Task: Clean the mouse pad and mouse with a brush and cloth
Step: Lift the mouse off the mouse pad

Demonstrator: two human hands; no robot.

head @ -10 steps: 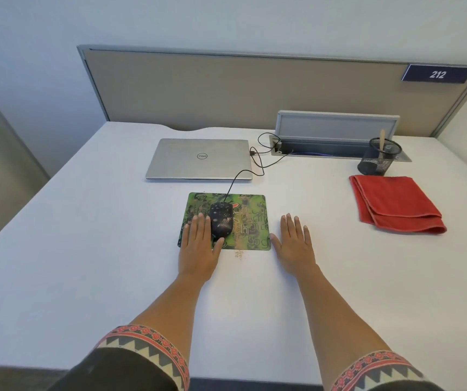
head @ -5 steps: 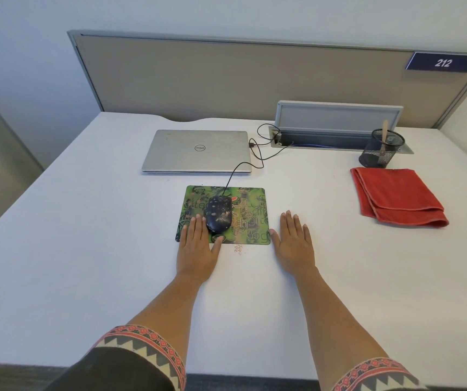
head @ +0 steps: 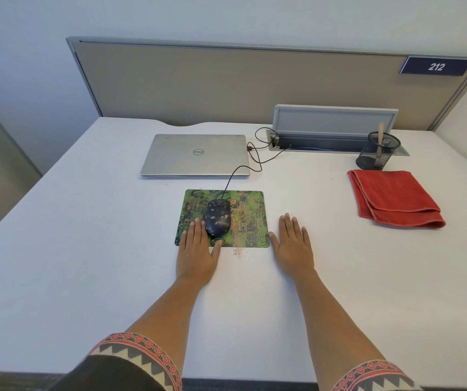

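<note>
On the white desk a green patterned rectangular mouse pad lies straight ahead, and the black corded mouse, speckled with pale crumbs, sits on its left half, its thin black cable running back toward the closed silver laptop behind the pad. The left hand lies flat and relaxed, palm down, grasping nothing: its straight fingers rest on the pad's near left part just beside the mouse, the thumb at the pad's near edge. The right hand is likewise spread flat on the bare desk just right of the pad, holding nothing. A small scatter of brownish crumbs sits on the desk between the hands, at the pad's near edge. Well off to the right lies a folded red cloth, and just behind it stands a black mesh cup with a pale wooden handle sticking up; whether that is the brush cannot be told
</note>
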